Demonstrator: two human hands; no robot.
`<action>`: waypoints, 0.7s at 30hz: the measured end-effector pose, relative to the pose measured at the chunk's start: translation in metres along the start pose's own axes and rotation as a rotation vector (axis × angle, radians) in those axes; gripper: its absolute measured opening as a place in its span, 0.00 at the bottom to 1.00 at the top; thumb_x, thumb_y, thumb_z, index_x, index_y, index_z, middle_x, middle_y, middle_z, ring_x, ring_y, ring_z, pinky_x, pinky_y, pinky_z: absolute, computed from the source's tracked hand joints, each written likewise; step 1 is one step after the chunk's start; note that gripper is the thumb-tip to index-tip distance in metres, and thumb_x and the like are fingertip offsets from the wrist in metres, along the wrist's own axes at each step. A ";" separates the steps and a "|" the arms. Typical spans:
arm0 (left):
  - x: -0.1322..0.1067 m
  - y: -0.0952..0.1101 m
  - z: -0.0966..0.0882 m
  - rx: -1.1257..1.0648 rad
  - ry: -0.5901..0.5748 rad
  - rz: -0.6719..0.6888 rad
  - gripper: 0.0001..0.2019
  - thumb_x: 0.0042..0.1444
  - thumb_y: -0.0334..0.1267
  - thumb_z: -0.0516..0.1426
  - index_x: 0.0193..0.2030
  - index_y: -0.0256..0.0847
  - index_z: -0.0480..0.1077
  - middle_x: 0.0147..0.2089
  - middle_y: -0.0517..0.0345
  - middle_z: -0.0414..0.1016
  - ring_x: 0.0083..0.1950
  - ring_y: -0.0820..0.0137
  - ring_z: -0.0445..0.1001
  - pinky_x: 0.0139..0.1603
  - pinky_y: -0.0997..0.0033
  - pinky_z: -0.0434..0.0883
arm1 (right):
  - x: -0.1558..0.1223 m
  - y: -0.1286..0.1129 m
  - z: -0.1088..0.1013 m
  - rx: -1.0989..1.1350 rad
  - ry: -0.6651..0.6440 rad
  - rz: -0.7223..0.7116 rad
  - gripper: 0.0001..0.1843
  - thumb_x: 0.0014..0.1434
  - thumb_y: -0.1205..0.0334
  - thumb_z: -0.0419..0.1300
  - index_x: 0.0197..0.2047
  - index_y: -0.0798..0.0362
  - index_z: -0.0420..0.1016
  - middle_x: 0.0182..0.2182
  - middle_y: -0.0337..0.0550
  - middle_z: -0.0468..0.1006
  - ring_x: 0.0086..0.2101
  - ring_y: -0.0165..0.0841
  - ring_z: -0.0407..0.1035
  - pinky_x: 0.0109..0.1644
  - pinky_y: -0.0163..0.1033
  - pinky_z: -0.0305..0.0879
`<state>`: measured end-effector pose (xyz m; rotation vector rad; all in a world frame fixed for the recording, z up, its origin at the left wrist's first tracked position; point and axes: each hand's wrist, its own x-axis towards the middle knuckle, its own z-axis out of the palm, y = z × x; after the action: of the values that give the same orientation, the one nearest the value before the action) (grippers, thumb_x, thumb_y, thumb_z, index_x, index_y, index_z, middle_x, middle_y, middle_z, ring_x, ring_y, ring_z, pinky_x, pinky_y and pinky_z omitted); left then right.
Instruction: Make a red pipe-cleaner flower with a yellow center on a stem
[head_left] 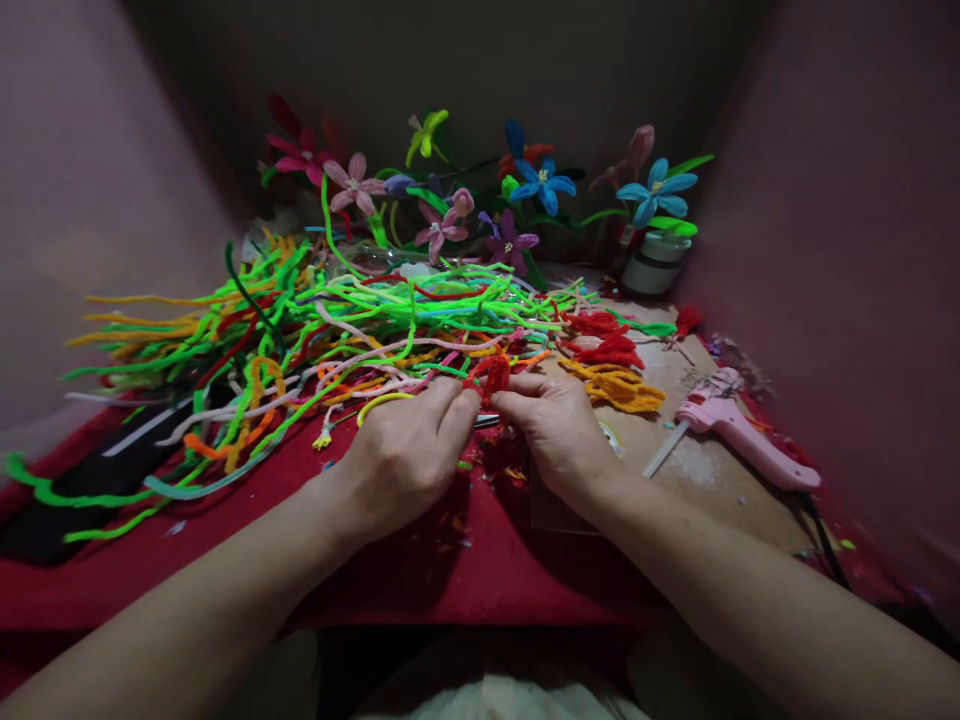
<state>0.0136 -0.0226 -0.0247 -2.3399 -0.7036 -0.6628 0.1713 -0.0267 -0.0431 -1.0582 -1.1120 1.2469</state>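
Observation:
A red pipe cleaner (pixel 493 374), bent into a small loop, is pinched between both hands above the front middle of the table. My left hand (pixel 416 435) is closed on its left side, thumb and forefinger together. On the right side my right hand (pixel 559 425) grips it with thumb and fingertips. Just below the fingers shows a short metal tip (pixel 487 421), partly hidden; yellow scissor-like handle (pixel 384 402) curves out beside the left hand. Red pipe cleaner petals (pixel 606 345) and orange ones (pixel 616 386) lie beyond my right hand.
Loose pipe cleaners (pixel 420 305) heap across the left and middle. A pink glue gun (pixel 750 430) rests on cardboard (pixel 697 490) at right. Finished flowers (pixel 541 185) stand along the back, near a jar (pixel 655 262). Red cloth (pixel 420 580) covers the table; walls close both sides.

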 end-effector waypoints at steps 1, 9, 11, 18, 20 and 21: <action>0.001 0.002 -0.001 0.015 0.004 0.030 0.06 0.59 0.30 0.49 0.40 0.35 0.65 0.34 0.51 0.73 0.30 0.70 0.72 0.26 0.73 0.64 | 0.000 0.000 0.000 0.001 -0.003 0.002 0.07 0.45 0.66 0.55 0.23 0.55 0.75 0.18 0.33 0.66 0.22 0.27 0.57 0.27 0.34 0.53; 0.009 0.016 -0.002 -0.085 0.004 0.150 0.10 0.60 0.27 0.45 0.34 0.34 0.65 0.30 0.50 0.71 0.29 0.67 0.71 0.28 0.70 0.69 | 0.000 -0.003 -0.001 0.036 -0.020 0.092 0.05 0.41 0.69 0.54 0.17 0.55 0.68 0.15 0.31 0.63 0.18 0.24 0.53 0.22 0.33 0.48; 0.008 0.015 0.000 -0.085 0.011 0.164 0.11 0.60 0.26 0.44 0.34 0.33 0.65 0.30 0.49 0.71 0.30 0.67 0.72 0.29 0.70 0.70 | 0.001 -0.002 -0.002 0.053 -0.033 0.099 0.05 0.42 0.69 0.55 0.18 0.54 0.69 0.15 0.31 0.63 0.18 0.24 0.54 0.22 0.33 0.49; 0.003 0.004 0.006 -0.124 0.035 0.131 0.09 0.60 0.28 0.46 0.34 0.35 0.66 0.30 0.51 0.74 0.29 0.69 0.73 0.27 0.72 0.69 | 0.003 -0.002 -0.002 0.216 -0.089 0.103 0.04 0.41 0.69 0.59 0.23 0.54 0.75 0.18 0.33 0.70 0.21 0.26 0.60 0.27 0.34 0.56; -0.001 0.003 0.010 -0.185 0.022 0.094 0.08 0.59 0.27 0.47 0.38 0.35 0.65 0.32 0.51 0.75 0.29 0.69 0.74 0.27 0.72 0.69 | 0.003 -0.003 -0.002 0.243 -0.109 0.057 0.06 0.41 0.70 0.59 0.25 0.54 0.77 0.20 0.34 0.72 0.24 0.27 0.63 0.30 0.33 0.58; -0.002 0.003 0.011 -0.226 0.019 0.076 0.08 0.59 0.27 0.46 0.40 0.35 0.65 0.32 0.51 0.75 0.29 0.69 0.74 0.27 0.73 0.68 | 0.003 -0.004 -0.001 0.245 -0.120 0.047 0.07 0.41 0.71 0.59 0.26 0.54 0.77 0.21 0.33 0.73 0.24 0.26 0.63 0.30 0.33 0.58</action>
<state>0.0170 -0.0179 -0.0347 -2.5485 -0.5526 -0.7642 0.1734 -0.0238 -0.0391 -0.8371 -0.9982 1.4588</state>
